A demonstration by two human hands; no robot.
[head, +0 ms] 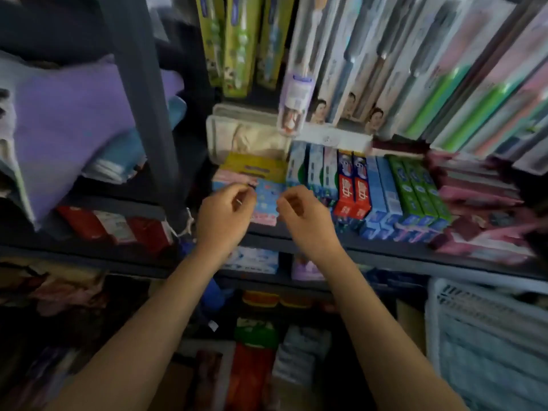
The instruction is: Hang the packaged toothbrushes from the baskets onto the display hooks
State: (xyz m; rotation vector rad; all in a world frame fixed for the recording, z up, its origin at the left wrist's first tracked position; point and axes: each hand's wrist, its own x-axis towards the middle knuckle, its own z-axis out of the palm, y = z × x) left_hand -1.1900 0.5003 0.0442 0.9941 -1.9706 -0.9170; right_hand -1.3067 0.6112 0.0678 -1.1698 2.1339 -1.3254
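Note:
Packaged toothbrushes (394, 63) hang in rows at the top, green packs (237, 46) on the left and long white, grey, green and pink packs to the right. One lilac-based pack (295, 93) hangs lower, in front of the others. My left hand (225, 215) and my right hand (305, 215) hover side by side in front of the toothpaste shelf, below the hanging packs. Both have loosely curled fingers and hold nothing. A white basket (444, 295) shows at the lower right.
Toothpaste boxes (355, 188) in red, blue and green fill the dark shelf (326, 241) behind my hands. A grey upright post (142, 84) stands at left with purple folded cloth (68, 123) beside it. More packaged goods lie on lower shelves.

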